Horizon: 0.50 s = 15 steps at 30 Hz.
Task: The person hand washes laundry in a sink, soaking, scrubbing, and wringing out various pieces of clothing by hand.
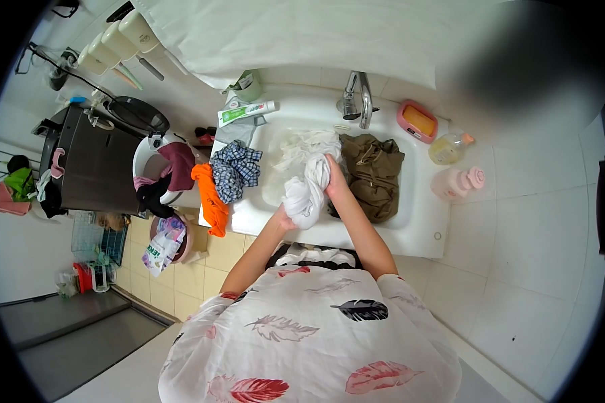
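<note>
Over the front of the white sink [420, 221], a twisted white cloth [307, 191] is gripped in both hands. My right hand [335, 178] wraps around its upper right side. At its lower left end is my left hand [286, 219], closed on the cloth with the fingers mostly hidden behind it. More white fabric [309, 146] lies wet in the basin just beyond. To the right of my right hand, a bunched olive-brown garment [370, 178] rests in the sink. A blue checked cloth [234, 171] and an orange cloth [212, 201] drape on the left rim.
A chrome faucet [363, 101] stands at the back. Along the right lie a pink soap dish [417, 121], a pump bottle [448, 148] and a pink bottle [458, 182]. Toothpaste [249, 113] sits back left. Further left is an open washing machine [144, 164] with clothes on it.
</note>
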Available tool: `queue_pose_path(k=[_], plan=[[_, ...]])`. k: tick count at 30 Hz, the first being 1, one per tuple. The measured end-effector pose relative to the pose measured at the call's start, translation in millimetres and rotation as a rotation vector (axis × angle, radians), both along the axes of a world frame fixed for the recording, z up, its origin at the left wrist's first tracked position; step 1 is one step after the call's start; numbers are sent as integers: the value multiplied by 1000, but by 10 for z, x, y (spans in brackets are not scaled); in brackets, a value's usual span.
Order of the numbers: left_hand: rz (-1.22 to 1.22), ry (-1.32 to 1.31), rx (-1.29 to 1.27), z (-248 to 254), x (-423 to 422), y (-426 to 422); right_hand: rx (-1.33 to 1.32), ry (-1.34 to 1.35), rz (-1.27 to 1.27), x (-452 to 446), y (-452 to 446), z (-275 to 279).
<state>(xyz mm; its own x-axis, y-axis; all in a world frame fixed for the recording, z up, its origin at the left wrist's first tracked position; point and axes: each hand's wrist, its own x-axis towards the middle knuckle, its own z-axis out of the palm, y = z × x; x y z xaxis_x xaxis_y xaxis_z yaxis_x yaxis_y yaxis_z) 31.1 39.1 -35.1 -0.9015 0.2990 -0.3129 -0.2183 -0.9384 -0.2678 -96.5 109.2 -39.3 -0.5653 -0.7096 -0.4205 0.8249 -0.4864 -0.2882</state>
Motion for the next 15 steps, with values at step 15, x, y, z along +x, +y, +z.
queue_pose_path(k=[15], plan=[[-746, 11, -1521, 66, -138, -233, 821, 753, 13, 74, -120, 71]])
